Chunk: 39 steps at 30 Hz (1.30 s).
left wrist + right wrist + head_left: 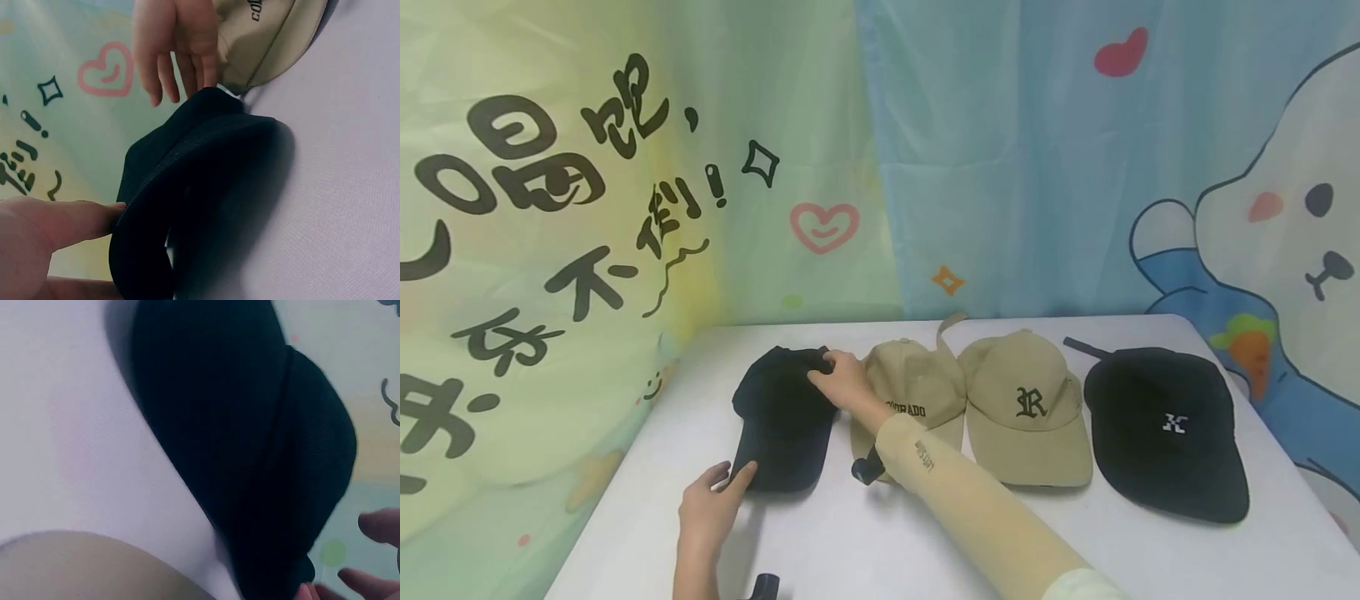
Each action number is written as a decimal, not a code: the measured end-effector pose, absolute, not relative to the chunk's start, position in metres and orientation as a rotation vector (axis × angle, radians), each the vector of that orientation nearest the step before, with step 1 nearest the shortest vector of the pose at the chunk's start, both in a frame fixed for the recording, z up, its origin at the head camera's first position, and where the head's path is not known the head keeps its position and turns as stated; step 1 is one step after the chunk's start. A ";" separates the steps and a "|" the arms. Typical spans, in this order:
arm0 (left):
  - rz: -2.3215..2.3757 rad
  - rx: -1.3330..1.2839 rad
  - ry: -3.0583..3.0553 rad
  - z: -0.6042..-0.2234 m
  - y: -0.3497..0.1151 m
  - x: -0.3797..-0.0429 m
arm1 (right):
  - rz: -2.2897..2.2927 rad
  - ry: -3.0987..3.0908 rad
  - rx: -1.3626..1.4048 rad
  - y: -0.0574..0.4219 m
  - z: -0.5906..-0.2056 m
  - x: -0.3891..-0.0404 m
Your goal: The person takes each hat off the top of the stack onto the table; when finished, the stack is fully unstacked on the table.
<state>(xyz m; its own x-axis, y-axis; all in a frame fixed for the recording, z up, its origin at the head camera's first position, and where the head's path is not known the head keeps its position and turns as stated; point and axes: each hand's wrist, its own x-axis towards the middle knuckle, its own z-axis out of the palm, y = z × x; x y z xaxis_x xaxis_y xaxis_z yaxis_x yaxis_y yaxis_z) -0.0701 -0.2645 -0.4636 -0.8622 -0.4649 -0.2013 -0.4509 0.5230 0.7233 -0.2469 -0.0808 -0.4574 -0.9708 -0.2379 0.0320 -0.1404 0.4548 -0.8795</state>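
Note:
A black baseball cap (786,425) lies on the white table with its brim toward me. My left hand (709,504) is at the brim's left front corner, thumb over the edge and the other fingers spread apart from it. In the left wrist view, the left thumb (94,219) meets the dark cap (181,162). At the crown's back right is my right hand (844,382), its fingertips by the cap's edge. Loosely extended right fingers (169,78) show behind the cap in the left wrist view. Contact of those fingertips is partly hidden.
Right of the black cap stand a beige cap (910,371) with dark lettering, a beige cap with an R (1026,392), and another black cap (1165,433) with a white mark. My right sleeve (970,492) crosses before the beige caps. A printed curtain (790,108) hangs behind.

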 end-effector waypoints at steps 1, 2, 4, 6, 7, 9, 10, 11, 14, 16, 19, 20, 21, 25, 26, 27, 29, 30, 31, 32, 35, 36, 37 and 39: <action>-1.296 0.831 -2.721 -0.464 -0.265 -0.070 | -1.555 2.605 -0.332 -0.082 -0.459 -0.247; -1.300 0.844 -2.716 -0.465 -0.265 -0.070 | -1.551 2.622 -0.329 -0.083 -0.460 -0.246; -1.305 0.866 -2.709 -0.465 -0.265 -0.069 | -1.545 2.643 -0.322 -0.085 -0.461 -0.246; -1.302 0.879 -2.715 -0.466 -0.266 -0.067 | -1.528 2.668 -0.317 -0.086 -0.462 -0.247; -1.297 0.886 -2.723 -0.466 -0.266 -0.067 | -1.520 2.681 -0.316 -0.086 -0.463 -0.248; -1.295 0.892 -2.737 -0.465 -0.268 -0.065 | -1.513 2.684 -0.305 -0.086 -0.464 -0.250; -1.298 0.891 -2.742 -0.466 -0.268 -0.065 | -1.514 2.680 -0.296 -0.085 -0.465 -0.252; -1.302 0.890 -2.744 -0.466 -0.268 -0.065 | -1.513 2.674 -0.286 -0.084 -0.465 -0.253; -1.300 0.887 -2.753 -0.466 -0.269 -0.064 | -1.514 2.640 -0.260 -0.081 -0.466 -0.258; -1.299 0.891 -2.754 -0.466 -0.269 -0.064 | -1.484 2.628 -0.258 -0.079 -0.466 -0.261; -1.312 0.906 -2.743 -0.466 -0.270 -0.063 | -1.414 2.619 -0.285 -0.077 -0.466 -0.265; -1.319 0.912 -2.737 -0.466 -0.270 -0.063 | -1.392 2.612 -0.296 -0.076 -0.466 -0.265; -1.327 0.917 -2.732 -0.466 -0.270 -0.063 | -1.380 2.608 -0.311 -0.075 -0.466 -0.266; -1.365 0.929 -2.709 -0.466 -0.270 -0.063 | -1.375 2.607 -0.335 -0.071 -0.464 -0.267; -1.372 0.928 -2.704 -0.466 -0.270 -0.063 | -1.391 2.600 -0.335 -0.071 -0.463 -0.266; -1.380 0.926 -2.700 -0.466 -0.270 -0.063 | -1.404 2.599 -0.342 -0.070 -0.462 -0.266; -1.385 0.924 -2.696 -0.466 -0.271 -0.062 | -1.436 2.587 -0.355 -0.069 -0.461 -0.265; -1.392 0.921 -2.693 -0.466 -0.271 -0.062 | -1.450 2.583 -0.368 -0.068 -0.460 -0.265; -1.399 0.919 -2.687 -0.466 -0.271 -0.062 | -1.454 2.588 -0.382 -0.068 -0.460 -0.265; -1.403 0.917 -2.684 -0.466 -0.271 -0.062 | -1.457 2.594 -0.395 -0.067 -0.460 -0.265; -1.414 0.910 -2.677 -0.466 -0.272 -0.061 | -1.455 2.640 -0.412 -0.066 -0.461 -0.266; -1.422 0.907 -2.674 -0.466 -0.272 -0.061 | -1.459 2.648 -0.407 -0.066 -0.461 -0.266; -1.424 0.906 -2.673 -0.466 -0.272 -0.061 | -1.462 2.657 -0.402 -0.066 -0.461 -0.267; -1.424 0.907 -2.673 -0.466 -0.273 -0.061 | -1.465 2.667 -0.400 -0.066 -0.461 -0.267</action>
<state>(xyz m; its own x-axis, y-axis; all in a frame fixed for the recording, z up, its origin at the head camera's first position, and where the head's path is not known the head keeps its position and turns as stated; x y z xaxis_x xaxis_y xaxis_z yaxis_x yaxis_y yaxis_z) -0.0612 -0.2727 -0.4658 -0.8352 -0.4763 -0.2749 -0.4938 0.4297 0.7560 -0.2670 -0.0657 -0.4609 -0.9635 -0.2608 0.0609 -0.1914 0.5112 -0.8379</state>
